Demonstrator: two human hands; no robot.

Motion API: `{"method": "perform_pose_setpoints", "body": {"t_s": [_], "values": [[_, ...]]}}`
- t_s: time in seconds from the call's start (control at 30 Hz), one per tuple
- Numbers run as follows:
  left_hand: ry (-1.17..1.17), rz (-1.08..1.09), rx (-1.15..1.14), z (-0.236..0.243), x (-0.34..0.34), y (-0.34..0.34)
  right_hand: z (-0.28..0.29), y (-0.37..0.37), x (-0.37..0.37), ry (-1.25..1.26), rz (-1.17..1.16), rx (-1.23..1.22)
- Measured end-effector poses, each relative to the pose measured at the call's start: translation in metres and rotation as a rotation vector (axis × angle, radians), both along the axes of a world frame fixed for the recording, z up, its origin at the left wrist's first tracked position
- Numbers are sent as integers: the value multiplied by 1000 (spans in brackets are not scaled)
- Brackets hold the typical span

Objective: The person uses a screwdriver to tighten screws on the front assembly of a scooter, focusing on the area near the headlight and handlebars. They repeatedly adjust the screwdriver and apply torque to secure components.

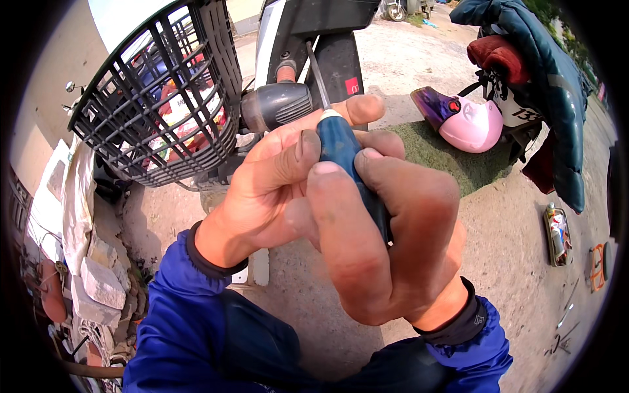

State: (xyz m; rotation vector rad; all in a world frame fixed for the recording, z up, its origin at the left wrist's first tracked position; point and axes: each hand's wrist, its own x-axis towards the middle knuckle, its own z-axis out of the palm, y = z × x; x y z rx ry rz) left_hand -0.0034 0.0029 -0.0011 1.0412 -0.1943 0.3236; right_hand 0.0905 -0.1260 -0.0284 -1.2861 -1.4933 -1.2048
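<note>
A screwdriver (339, 145) with a dark blue handle is held up in front of me, its thin metal shaft slanting away up and to the left. Around the front of the handle curl the fingers and thumb of my left hand (268, 173). My right hand (400, 242) grips the handle nearer to me, thumb and fingers pressed on it. The shaft's far end meets the dark underside of a vehicle's rear body (321, 16); whether it sits in a screw I cannot tell. Just left of the shaft is a black ribbed cylinder (275, 107) below a red spring.
A black plastic basket (164, 98) with packets inside stands at the upper left. Stone blocks (101, 288) are piled at the left. On the right are a pink helmet (473, 128), a dark padded cover (563, 98), a tray of items (557, 234) and tools on the ground.
</note>
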Motion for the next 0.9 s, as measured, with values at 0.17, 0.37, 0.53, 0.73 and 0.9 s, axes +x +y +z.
{"method": "perform_pose_setpoints", "body": {"t_s": [0.17, 0.37, 0.53, 0.73, 0.9], "values": [[-24, -77, -44, -1, 0, 3, 11, -5, 4, -116, 75, 11], [-26, -97, -37, -6, 2, 7, -5, -3, 0, -37, 11, -40], [12, 2, 119, -12, -2, 23, 5, -5, -1, -62, 51, -75], [-73, -152, -46, -17, 6, 15, -3, 0, -1, -98, -15, 24], [-83, 45, 46, -5, 6, 13, 6, 8, -5, -65, 86, 81]]}}
